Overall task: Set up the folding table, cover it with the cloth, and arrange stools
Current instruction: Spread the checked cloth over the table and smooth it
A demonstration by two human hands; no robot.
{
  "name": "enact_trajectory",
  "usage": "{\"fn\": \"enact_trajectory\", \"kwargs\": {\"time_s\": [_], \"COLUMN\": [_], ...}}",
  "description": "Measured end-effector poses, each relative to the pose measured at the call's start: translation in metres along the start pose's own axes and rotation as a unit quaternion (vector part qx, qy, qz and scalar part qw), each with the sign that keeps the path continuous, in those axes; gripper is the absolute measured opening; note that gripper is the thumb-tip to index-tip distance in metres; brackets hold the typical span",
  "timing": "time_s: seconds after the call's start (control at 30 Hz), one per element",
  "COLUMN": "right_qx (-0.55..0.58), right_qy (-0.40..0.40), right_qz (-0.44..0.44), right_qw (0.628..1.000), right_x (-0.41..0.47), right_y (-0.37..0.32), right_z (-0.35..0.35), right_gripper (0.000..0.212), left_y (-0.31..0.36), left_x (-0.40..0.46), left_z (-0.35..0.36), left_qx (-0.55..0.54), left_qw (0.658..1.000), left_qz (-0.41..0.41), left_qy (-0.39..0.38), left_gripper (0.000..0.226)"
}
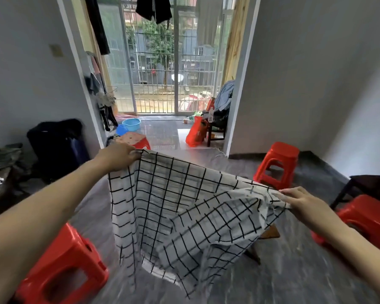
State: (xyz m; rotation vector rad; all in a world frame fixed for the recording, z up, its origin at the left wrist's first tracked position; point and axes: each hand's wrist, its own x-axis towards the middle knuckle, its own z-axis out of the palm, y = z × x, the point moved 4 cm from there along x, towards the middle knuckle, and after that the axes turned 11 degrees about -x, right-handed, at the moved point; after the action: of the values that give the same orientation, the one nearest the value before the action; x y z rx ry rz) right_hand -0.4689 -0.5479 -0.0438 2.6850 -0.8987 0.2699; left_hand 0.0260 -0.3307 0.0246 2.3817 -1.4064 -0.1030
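Note:
A white cloth with a black grid point(173, 207) hangs spread in the air between my hands. My left hand point(119, 155) grips its far left corner, and my right hand point(303, 199) pinches the right edge. Under the cloth, a brown wooden corner of the folding table point(271, 232) and one dark leg show at the right; the rest of the table is hidden. Red plastic stools stand around: one at my near left point(62, 268), one at the back right point(279, 164), one at the right point(369, 218), and one behind my left hand point(138, 140).
A black suitcase point(55, 145) stands by the left wall. A dark chair point(369, 185) sits at the far right. Beyond the doorway lie blue basins point(131, 123), a red bag point(195, 132) and a wooden chair piled with clothes. The floor is grey marble tile.

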Motion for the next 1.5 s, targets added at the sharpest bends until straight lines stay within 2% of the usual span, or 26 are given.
{"fn": "enact_trajectory", "kwargs": {"time_s": [0.17,0.3,0.47,0.63,0.7,0.8,0.97,1.03,1.2,1.37,1.5], "right_qx": [0.031,0.072,0.103,0.067,0.042,0.011,0.085,0.090,0.052,0.063,0.082], "right_qy": [-0.047,-0.017,-0.008,-0.032,-0.046,-0.060,-0.053,-0.064,-0.152,-0.283,-0.289], "right_qz": [0.027,0.068,0.063,0.020,0.034,0.093,0.166,0.158,0.144,0.136,0.179], "right_qw": [0.998,0.995,0.993,0.997,0.997,0.994,0.981,0.981,0.976,0.948,0.937], "right_x": [0.023,0.036,0.058,0.089,0.108,0.141,0.191,0.204,0.227,0.261,0.302], "right_y": [0.022,0.032,0.034,0.041,0.048,0.065,0.079,0.074,0.083,0.102,0.135], "right_z": [0.021,0.028,0.041,0.056,0.063,0.071,0.085,0.095,0.129,0.163,0.178], "right_gripper": [0.051,0.048,0.039,0.050,0.060,0.075,0.053,0.056,0.064,0.102,0.103], "left_y": [0.023,0.034,0.022,0.005,-0.002,-0.015,-0.031,-0.036,-0.038,-0.020,0.016], "left_x": [0.035,0.063,0.101,0.151,0.178,0.222,0.286,0.306,0.339,0.373,0.401], "left_z": [0.018,0.017,0.033,0.055,0.058,0.047,0.038,0.043,0.060,0.062,0.072], "left_qx": [0.029,0.015,0.015,-0.040,-0.064,-0.073,-0.095,-0.092,-0.074,-0.092,-0.092], "left_qw": [0.999,0.996,0.996,0.998,0.997,0.997,0.995,0.996,0.995,0.993,0.991], "left_qz": [-0.019,-0.005,-0.029,-0.041,-0.029,-0.019,-0.002,0.001,0.012,0.005,-0.013], "left_qy": [0.039,0.093,0.084,0.025,-0.011,-0.013,-0.012,-0.018,-0.066,-0.075,-0.097], "left_gripper": [0.040,0.026,0.041,0.044,0.042,0.039,0.033,0.034,0.034,0.035,0.038]}}
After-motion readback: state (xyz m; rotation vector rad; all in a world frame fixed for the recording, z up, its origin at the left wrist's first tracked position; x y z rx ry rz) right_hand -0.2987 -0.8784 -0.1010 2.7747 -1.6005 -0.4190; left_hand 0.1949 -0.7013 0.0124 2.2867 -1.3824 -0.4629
